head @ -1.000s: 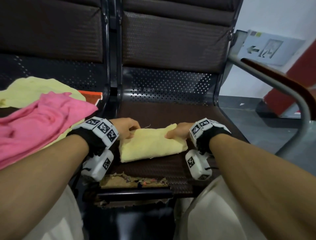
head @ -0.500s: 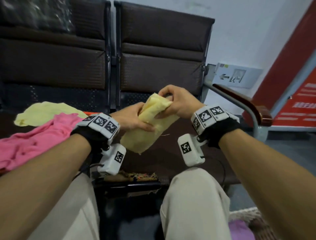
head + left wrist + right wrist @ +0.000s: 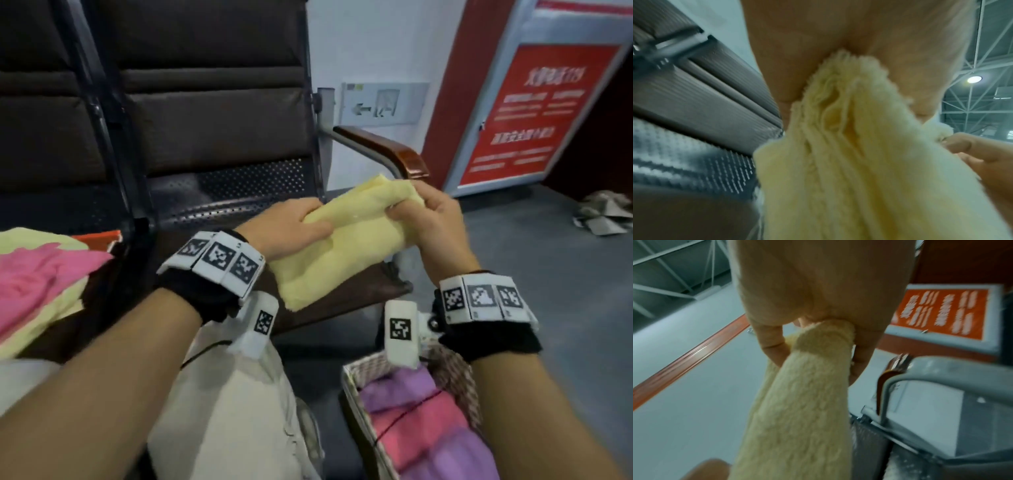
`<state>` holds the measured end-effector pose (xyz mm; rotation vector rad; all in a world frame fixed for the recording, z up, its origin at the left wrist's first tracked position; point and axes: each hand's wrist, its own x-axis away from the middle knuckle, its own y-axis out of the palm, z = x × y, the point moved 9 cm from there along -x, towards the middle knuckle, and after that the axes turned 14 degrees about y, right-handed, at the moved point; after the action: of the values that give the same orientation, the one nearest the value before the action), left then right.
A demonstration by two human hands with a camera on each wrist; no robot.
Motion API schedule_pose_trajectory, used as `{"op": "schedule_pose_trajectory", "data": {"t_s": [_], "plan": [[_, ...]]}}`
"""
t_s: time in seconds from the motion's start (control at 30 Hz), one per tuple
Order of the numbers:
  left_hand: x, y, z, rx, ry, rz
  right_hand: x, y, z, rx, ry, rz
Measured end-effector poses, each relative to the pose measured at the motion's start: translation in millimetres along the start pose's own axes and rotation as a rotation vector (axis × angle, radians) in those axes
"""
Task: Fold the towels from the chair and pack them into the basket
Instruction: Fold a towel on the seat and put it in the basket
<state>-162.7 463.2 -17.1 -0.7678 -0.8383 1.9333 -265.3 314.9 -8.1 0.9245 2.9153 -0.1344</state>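
Note:
A folded pale yellow towel [image 3: 346,246] hangs in the air above the chair seat's right edge, held by both hands. My left hand [image 3: 294,229] grips its near left end, the layered folds bunched in the palm [image 3: 840,91]. My right hand [image 3: 431,219] pinches the far right end [image 3: 818,344]. The woven basket [image 3: 352,373] sits on the floor at the lower right, below my right wrist, with folded purple and pink towels [image 3: 418,421] inside. Unfolded pink [image 3: 37,274] and yellow towels [image 3: 34,325] lie piled on the left chair seat.
Dark brown chairs [image 3: 212,113] with perforated metal backs stand ahead. A wooden-topped metal armrest [image 3: 387,150] juts out just beyond the towel. My light-trousered knee [image 3: 233,394] sits between the chair and basket. A red sign board [image 3: 534,113] leans at the right, crumpled paper [image 3: 603,212] on the floor.
Both hands lifted the folded yellow towel off the seat and carried it to the right, toward the armrest. My view swung right, bringing the basket into sight.

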Motion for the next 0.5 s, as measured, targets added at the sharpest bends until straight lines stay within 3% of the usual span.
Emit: {"op": "schedule_pose_trajectory", "data": {"t_s": [0.1, 0.27, 0.4, 0.5], "plan": [[-16, 67, 14, 0.059, 0.030, -0.044, 20, -63, 50, -0.042, 0.082, 0.128], [-24, 202, 18, 0.209, 0.030, -0.296, 70, -149, 153, -0.088, 0.297, 0.333], [-10, 301, 10, 0.273, -0.004, -0.525, 113, -185, 225, -0.015, 0.480, 0.394], [3, 355, -3, 0.144, -0.016, -0.650, 136, -195, 271, 0.092, 0.589, 0.377]]}}
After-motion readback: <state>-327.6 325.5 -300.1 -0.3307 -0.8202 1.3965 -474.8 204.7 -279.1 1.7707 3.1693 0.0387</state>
